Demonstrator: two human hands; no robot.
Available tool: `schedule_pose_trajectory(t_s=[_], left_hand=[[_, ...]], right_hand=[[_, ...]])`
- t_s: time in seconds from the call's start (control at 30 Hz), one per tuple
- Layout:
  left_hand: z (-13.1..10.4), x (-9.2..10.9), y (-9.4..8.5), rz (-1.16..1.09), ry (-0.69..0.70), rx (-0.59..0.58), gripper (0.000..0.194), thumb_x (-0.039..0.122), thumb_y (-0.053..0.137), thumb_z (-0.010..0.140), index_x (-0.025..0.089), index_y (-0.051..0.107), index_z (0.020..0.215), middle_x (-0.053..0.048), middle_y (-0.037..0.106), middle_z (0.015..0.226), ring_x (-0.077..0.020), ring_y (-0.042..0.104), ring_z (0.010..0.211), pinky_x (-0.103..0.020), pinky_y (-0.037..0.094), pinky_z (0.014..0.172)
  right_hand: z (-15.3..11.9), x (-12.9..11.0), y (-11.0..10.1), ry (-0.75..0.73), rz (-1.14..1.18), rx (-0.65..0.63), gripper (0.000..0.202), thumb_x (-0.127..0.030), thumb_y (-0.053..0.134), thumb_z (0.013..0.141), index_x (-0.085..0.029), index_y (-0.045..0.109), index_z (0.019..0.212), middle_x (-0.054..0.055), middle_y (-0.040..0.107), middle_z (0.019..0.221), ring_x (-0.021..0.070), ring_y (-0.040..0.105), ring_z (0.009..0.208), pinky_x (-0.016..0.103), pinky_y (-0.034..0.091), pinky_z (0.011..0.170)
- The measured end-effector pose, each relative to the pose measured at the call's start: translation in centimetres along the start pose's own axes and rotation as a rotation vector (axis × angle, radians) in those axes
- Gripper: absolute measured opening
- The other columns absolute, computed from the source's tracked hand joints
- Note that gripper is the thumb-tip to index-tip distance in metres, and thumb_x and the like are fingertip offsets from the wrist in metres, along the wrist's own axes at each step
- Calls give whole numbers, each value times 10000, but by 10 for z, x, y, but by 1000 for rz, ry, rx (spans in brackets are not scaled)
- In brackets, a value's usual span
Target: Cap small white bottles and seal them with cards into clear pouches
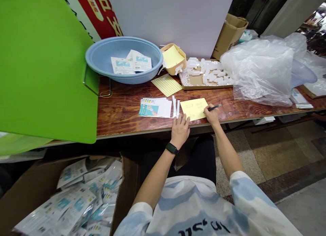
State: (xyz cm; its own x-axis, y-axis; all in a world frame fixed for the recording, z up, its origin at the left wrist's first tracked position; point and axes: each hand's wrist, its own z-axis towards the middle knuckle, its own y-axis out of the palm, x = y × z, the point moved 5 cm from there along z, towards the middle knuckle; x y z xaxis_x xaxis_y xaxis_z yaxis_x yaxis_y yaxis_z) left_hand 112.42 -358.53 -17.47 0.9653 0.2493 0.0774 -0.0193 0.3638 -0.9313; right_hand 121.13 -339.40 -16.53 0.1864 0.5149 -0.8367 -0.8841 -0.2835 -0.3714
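My right hand (pixel 212 114) holds a dark pen (pixel 214 107), its tip at the right edge of a yellow paper (pixel 194 109) that bears some handwriting. My left hand (pixel 180 130) lies with fingers spread at the table's front edge, its fingertips by the paper's lower left corner. Just above those fingers are narrow white strips (pixel 174 107). Left of them, a fanned stack of printed white and teal cards (pixel 155 107) rests on the wooden table (pixel 119 114). Behind the cards lies a yellow sheet of small stickers (pixel 167 85).
A blue basin (pixel 124 78) holds packets at the back left, beside a tan container (pixel 175 69). A cardboard tray (pixel 200 80) of small white plastic pieces and a clear plastic bag (pixel 262 66) stand right. A box (pixel 122 195) of packets is lower left; a green board (pixel 51 66) rises left.
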Motion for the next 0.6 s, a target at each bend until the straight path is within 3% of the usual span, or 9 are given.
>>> schedule_pose_trajectory(t_s=[0.23,0.4,0.6], left_hand=[[0,0,0,-9,4,-13,547,197,499,884,96,479,1421,-190,451,1500,-364,349,1419,-554,288,1151],[0,0,1,14,3,-27,549,202,492,887,90,475,1424,-179,436,1514,-369,346,1418,-548,287,1152],[0,-1,2,18,6,-21,557,216,520,876,86,484,1417,-175,444,1509,-376,364,1400,-551,299,1146]], right_hand=[[1,4,-1,20,14,29,127,-267,486,669,-225,433,561,-60,422,514,115,390,538,265,328,575],[3,12,2,25,97,-28,139,-267,522,631,-221,436,532,-54,437,503,114,413,525,253,334,534],[6,23,1,40,194,85,176,-373,509,728,-234,441,645,-71,422,479,113,404,430,248,360,460]])
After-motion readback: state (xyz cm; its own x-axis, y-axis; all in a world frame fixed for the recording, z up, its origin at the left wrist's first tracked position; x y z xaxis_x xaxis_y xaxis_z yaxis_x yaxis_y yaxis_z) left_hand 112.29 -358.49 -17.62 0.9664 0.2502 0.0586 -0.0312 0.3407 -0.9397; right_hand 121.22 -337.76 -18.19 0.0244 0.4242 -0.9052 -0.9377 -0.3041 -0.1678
